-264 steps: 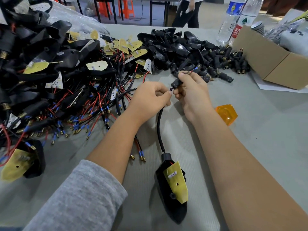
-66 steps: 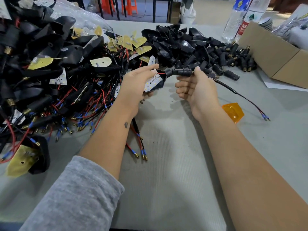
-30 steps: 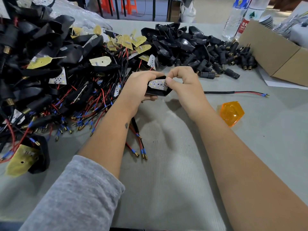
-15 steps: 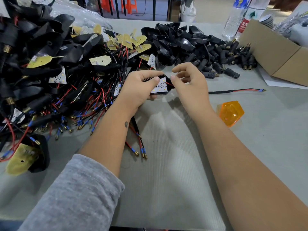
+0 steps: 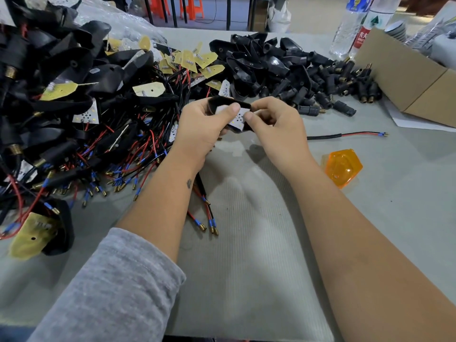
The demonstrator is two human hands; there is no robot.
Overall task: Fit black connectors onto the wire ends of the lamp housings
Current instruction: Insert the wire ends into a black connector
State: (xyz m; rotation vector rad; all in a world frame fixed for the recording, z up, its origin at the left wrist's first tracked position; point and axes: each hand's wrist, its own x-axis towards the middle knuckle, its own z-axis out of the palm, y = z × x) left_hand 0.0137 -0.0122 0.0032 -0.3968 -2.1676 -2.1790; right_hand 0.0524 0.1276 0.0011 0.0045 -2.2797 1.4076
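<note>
Both hands grip one lamp housing (image 5: 234, 112) above the table (image 5: 246, 243).
Left hand (image 5: 202, 124) and right hand (image 5: 276, 124) pinch it; loose connectors (image 5: 333, 90), an orange lens (image 5: 341, 167) and labelled bottles (image 5: 355, 25), print unreadable, lie around.

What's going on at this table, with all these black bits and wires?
A person is assembling small lamps. Both hands, the left hand and the right hand, hold one black lamp housing with a white LED board facing up, thumbs pressed on it. Its wire trails right across the table. A heap of wired housings lies to the left, loose black connectors lie behind, and an orange lens sits at the right.
</note>
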